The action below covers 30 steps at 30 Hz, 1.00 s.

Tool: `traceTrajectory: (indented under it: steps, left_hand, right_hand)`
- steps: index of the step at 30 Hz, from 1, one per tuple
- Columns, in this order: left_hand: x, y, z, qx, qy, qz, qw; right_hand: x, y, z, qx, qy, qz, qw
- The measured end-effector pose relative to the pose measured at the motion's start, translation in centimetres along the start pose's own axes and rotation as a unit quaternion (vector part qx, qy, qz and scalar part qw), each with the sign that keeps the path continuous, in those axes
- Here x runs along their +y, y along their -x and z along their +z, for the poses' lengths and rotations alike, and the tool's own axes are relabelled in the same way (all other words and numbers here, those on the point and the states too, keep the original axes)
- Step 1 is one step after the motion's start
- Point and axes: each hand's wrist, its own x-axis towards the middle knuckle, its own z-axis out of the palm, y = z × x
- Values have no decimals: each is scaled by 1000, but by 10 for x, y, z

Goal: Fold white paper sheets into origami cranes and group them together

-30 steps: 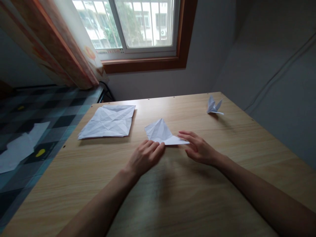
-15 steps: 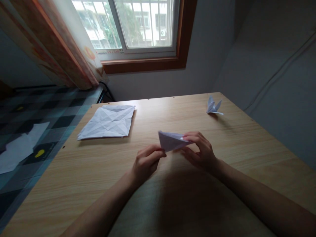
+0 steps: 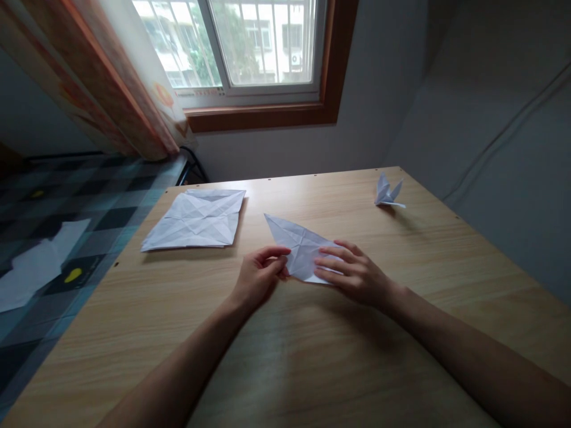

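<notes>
A creased piece of folded white paper (image 3: pixel 301 244) lies low over the middle of the table, one sharp corner pointing to the far left. My left hand (image 3: pixel 263 270) pinches its near left edge between thumb and fingers. Across its right part my right hand (image 3: pixel 352 267) rests with the fingers stretched out and slightly spread, hiding that end of the paper. At the far right of the table stands a folded paper crane (image 3: pixel 387 191).
A stack of creased white paper squares (image 3: pixel 196 220) lies at the table's (image 3: pixel 250 368) far left. Left of the table, more white paper (image 3: pixel 35 270) lies on a checked cloth (image 3: pixel 102 244). A window (image 3: pixel 263 47) and a curtain (image 3: pixel 129 89) are beyond.
The paper has come down from a raised, tilted pose and now shows a wider, flatter face. My right hand has gone from gripping its right corner to lying flat on it.
</notes>
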Motion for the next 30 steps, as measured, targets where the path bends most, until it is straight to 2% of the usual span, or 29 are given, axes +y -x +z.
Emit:
traceTrajectory:
  steps: [2,3,5,7,9,13,16,21,30]
  left_hand:
    - [1,1,-1,2,-156,72,985]
    - [1,2,-2,12,-245,118,962]
    - [0,2,-4,22,-404,211,890]
    - [-2,2,-6,10,-498,278,822]
    - [-6,1,-6,-31,-533,308,787]
    - [-11,0,-5,-118,-564,278,769]
    - [-12,-1,-6,-141,-576,257,763]
    - [-8,-1,-13,-182,-557,271,764]
    - [-2,-1,-10,-191,-527,258,787]
  right_hand:
    - [2,0,4,-10,-28,-6,1000]
    - [2,0,5,-14,-42,-3,999]
    - [2,0,8,-25,-67,9,997]
    - [1,-1,9,-30,-81,18,996]
    - [-1,-1,8,-33,-89,18,995]
    - [-2,-1,7,-32,-103,15,994]
    - [2,2,8,-29,-134,48,989]
    - [10,7,6,-1,-171,125,977]
    - [4,-5,8,15,-160,279,947]
